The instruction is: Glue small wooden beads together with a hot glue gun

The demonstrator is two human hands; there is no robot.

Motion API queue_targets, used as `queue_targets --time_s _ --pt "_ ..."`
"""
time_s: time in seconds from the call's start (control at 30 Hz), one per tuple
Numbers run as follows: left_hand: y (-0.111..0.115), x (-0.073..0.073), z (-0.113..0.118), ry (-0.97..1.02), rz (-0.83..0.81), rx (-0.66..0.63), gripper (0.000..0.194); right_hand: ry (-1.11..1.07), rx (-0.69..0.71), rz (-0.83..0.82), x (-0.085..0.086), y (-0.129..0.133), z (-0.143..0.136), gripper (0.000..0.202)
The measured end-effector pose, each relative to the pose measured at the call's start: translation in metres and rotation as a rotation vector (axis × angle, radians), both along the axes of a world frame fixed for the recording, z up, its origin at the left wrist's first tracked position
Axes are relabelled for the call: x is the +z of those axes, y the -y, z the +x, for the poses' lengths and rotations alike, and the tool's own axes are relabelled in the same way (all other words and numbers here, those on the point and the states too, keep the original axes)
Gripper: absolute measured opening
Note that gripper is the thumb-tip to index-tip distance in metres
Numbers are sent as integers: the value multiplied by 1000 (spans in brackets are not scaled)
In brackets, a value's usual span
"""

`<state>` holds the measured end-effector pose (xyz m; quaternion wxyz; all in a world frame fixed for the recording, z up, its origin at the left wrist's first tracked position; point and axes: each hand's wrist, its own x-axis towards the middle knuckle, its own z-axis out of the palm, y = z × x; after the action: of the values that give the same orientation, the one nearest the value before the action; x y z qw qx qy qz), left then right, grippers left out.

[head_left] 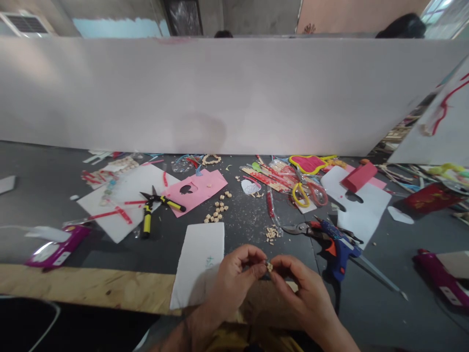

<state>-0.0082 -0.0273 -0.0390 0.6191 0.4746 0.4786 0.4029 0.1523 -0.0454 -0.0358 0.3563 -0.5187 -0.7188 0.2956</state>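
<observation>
My left hand (pixel 238 276) and my right hand (pixel 298 288) meet near the table's front edge. Between their fingertips is a small cluster of pale beige pieces (pixel 270 267), pinched from both sides. Beside my left hand lies a white sheet (pixel 200 254) with faint green writing, partly under my left forearm. A pile of tiny beige pieces (pixel 272 234) sits just beyond my hands. Farther left, beige cubes (pixel 217 210) are scattered next to a pink sheet (pixel 198 190) with a dark cut-out shape.
Yellow-black pliers (pixel 147 217) lie on the left, pruning shears (pixel 296 228) and a blue glue gun (pixel 342 254) on the right. Yellow scissors (pixel 300 194) rest farther back. Purple devices (pixel 60 248) stand at both sides. A white panel (pixel 234 98) spans the table's back.
</observation>
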Motion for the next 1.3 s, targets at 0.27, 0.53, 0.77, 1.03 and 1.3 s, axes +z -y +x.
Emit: queue_targets --time_s 0.27,0.53,0.77,1.03,1.3 --pt "-2 -1 -2 -8 0 -102 23 19 2 108 2 -2 1 10" --pt "-4 -2 -1 -33 7 -136 30 25 21 189 -1 -5 0 11" --pt "3 0 -16 -232 162 -187 24 64 -28 202 -2 -6 2 8" --pt "17 -12 -107 -1034 422 -70 18 52 -112 80 -24 0 8 10" --pt "32 -28 -105 -1110 459 -149 20 58 -105 0 -27 4 3 15"
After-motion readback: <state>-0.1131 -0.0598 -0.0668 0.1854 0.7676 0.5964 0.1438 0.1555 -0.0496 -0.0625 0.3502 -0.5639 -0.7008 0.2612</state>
